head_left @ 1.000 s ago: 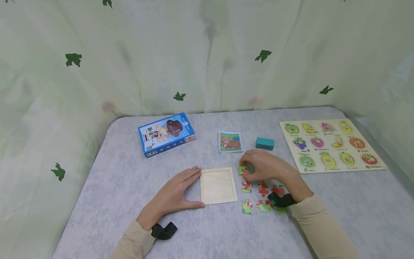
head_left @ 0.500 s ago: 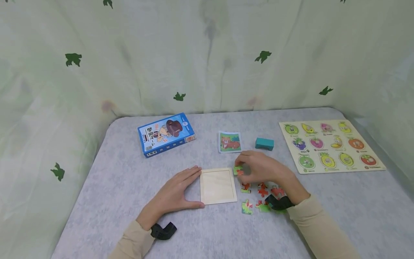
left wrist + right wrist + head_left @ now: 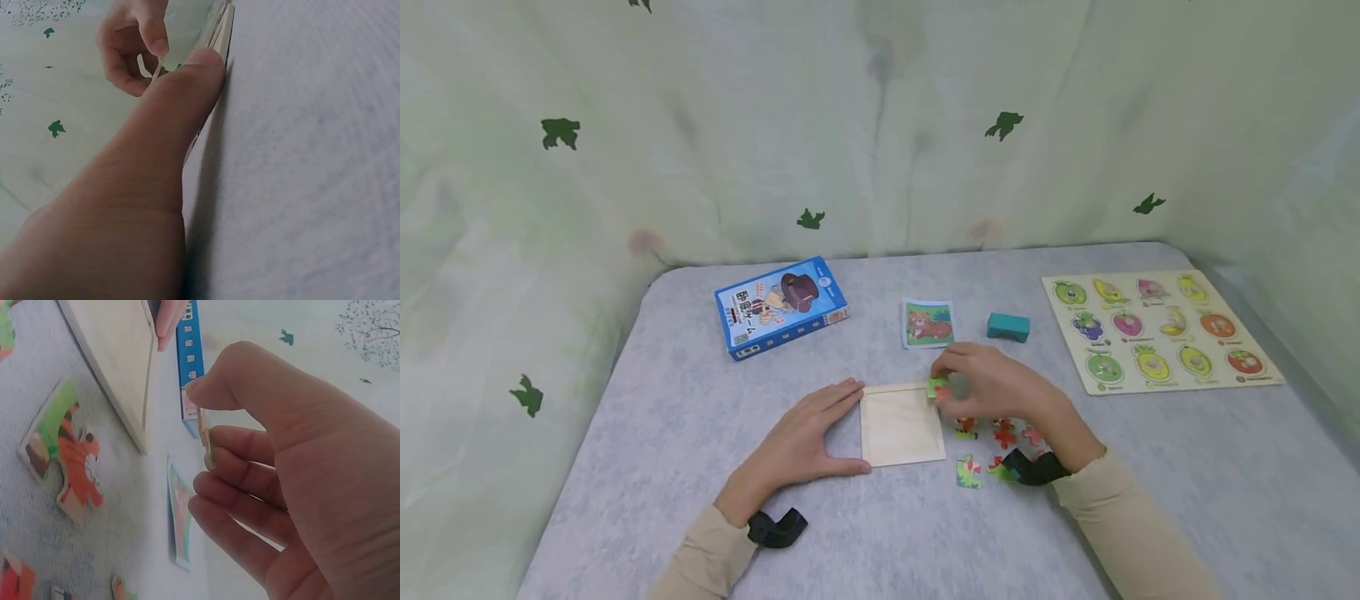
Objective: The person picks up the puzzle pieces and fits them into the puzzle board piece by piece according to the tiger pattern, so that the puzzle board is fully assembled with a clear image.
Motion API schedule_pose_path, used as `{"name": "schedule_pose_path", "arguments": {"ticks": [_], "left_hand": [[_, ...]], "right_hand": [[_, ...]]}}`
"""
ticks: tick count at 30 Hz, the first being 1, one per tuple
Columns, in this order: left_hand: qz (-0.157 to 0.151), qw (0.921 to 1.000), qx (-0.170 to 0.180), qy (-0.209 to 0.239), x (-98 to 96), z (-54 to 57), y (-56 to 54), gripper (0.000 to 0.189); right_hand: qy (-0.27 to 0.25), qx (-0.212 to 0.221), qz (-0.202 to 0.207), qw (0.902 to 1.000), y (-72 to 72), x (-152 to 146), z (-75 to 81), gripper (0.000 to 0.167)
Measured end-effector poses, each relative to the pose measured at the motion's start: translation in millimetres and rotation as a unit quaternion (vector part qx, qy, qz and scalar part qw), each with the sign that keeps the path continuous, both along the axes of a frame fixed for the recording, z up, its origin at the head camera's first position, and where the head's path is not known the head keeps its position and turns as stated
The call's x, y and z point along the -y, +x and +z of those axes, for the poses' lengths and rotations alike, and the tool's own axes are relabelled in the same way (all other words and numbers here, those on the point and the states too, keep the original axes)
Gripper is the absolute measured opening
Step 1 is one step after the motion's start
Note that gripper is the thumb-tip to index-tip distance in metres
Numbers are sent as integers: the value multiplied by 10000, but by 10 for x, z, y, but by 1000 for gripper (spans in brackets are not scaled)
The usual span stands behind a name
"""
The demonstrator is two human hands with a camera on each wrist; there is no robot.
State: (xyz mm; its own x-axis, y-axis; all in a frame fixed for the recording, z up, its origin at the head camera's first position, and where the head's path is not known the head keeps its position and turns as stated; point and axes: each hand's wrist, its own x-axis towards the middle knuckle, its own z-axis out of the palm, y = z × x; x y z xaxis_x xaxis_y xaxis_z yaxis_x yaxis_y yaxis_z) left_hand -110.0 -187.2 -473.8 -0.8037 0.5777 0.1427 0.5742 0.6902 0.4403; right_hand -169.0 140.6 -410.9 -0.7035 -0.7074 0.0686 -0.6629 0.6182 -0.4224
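fingers of the right hand (image 3: 992, 385) pinch a piece (image 3: 935, 388) at the far right corner of the tray (image 3: 901, 427); a second ago it was right of the tray, so it has come away from the loose pieces (image 3: 968, 472). the left hand (image 3: 801, 435), fingers wide, touches the tray's left edge. the tray lies on a grey bench (image 3: 880, 533); beyond it hangs pale, leaf-patterned cloth (image 3: 760, 142).

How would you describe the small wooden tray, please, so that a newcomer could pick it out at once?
On the grey table, find the person's left hand, resting at the left side of something shallow and square. That is the wooden tray, just left of the loose puzzle pieces. Unlike the bear card and the bigger fruit board, its inside is plain pale wood.
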Motion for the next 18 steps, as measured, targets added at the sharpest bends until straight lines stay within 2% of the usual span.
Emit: {"name": "schedule_pose_path", "arguments": {"ticks": [9,18], "left_hand": [[26,10000,0,8,17,-14,7,107],[41,9999,35,91,16,-18,8,106]], "right_hand": [[-161,-81,218,9996,-8,139,10,27],[-206,51,371,9991,-14,328,35,30]]}}
